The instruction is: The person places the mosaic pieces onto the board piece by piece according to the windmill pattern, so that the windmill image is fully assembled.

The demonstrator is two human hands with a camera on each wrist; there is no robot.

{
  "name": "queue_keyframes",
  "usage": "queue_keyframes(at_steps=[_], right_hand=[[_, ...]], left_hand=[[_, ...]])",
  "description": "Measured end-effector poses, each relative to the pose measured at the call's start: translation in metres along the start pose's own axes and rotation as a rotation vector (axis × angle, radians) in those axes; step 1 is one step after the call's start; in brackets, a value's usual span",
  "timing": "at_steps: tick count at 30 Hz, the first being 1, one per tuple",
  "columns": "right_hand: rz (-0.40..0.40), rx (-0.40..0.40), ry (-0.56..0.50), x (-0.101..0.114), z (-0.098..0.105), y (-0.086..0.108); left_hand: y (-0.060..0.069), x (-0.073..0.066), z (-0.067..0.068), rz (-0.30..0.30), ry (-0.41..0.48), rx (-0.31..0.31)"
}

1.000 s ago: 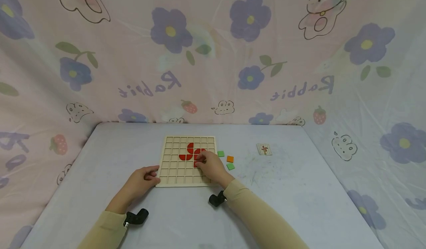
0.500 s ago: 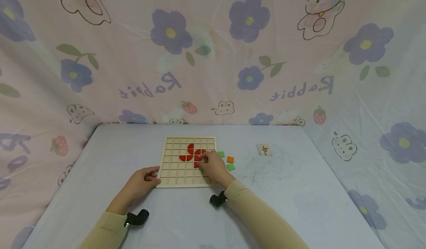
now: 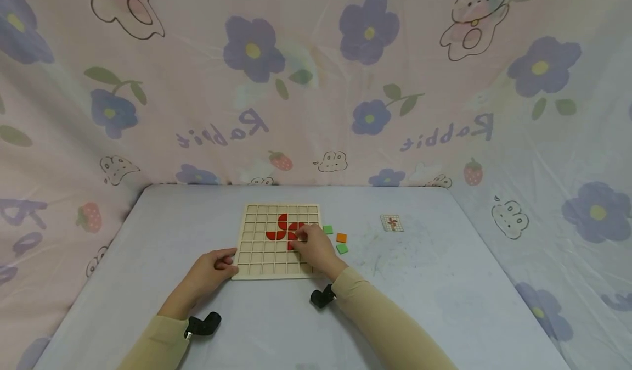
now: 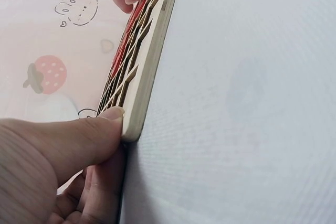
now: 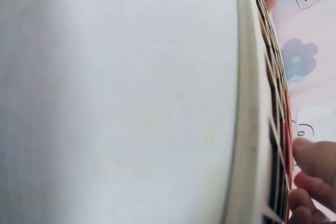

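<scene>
A pale wooden grid board [image 3: 261, 260] lies on the table, with several red rounded tiles [image 3: 276, 235] set in its squares. My left hand [image 3: 209, 271] holds the board at its near left side; in the left wrist view the thumb [image 4: 100, 135] lies on the corner and the other fingers are bent below. Over the board's right half, my right hand [image 3: 316, 249] pinches at a red tile [image 3: 291, 245] with thumb and fingertips close together. The hand partly hides that tile and its neighbours. In the right wrist view, curled fingers [image 5: 310, 187] are at the red tiles.
Right of the board lie two green square tiles [image 3: 342, 248] and an orange square tile [image 3: 341, 237]. Farther right is a small pattern card [image 3: 392, 223] with a red figure on a grid. A printed cloth [image 3: 316, 84] hangs behind the table.
Almost nothing differs. The right fingers stay at the same red tile and the left hand stays at the board's edge; the whole view has shifted very slightly.
</scene>
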State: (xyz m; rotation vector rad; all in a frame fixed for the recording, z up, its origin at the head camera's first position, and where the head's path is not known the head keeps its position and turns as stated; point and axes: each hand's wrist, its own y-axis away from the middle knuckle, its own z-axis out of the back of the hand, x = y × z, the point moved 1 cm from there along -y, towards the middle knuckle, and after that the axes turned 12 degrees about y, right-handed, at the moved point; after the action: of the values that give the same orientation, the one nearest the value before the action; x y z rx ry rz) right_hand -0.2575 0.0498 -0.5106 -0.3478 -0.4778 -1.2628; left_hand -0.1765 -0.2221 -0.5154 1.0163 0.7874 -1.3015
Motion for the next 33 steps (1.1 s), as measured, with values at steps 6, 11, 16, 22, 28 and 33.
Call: queue_keyframes(at_steps=[6,11,16,22,28,33], right_hand=[[-0.001,0.016,-0.089,-0.007,0.017,0.006],[-0.01,0.0,-0.081,-0.029,0.036,0.013],[-0.042,-0.031,-0.043,-0.056,0.052,0.018],[-0.088,-0.022,-0.047,-0.086,0.063,0.023],[-0.061,0.045,-0.08,-0.106,0.068,0.029],[-0.036,0.083,-0.119,-0.115,0.068,0.032]], left_hand=[[-0.001,0.002,0.0,-0.008,-0.004,-0.002],[-0.001,0.003,0.0,-0.012,0.0,0.003],[-0.001,0.003,0.001,-0.005,0.004,0.012],[0.0,0.001,0.0,0.002,0.014,0.011],[0.001,0.001,-0.001,0.009,0.008,0.013],[0.0,0.001,0.0,0.0,-0.003,0.004]])
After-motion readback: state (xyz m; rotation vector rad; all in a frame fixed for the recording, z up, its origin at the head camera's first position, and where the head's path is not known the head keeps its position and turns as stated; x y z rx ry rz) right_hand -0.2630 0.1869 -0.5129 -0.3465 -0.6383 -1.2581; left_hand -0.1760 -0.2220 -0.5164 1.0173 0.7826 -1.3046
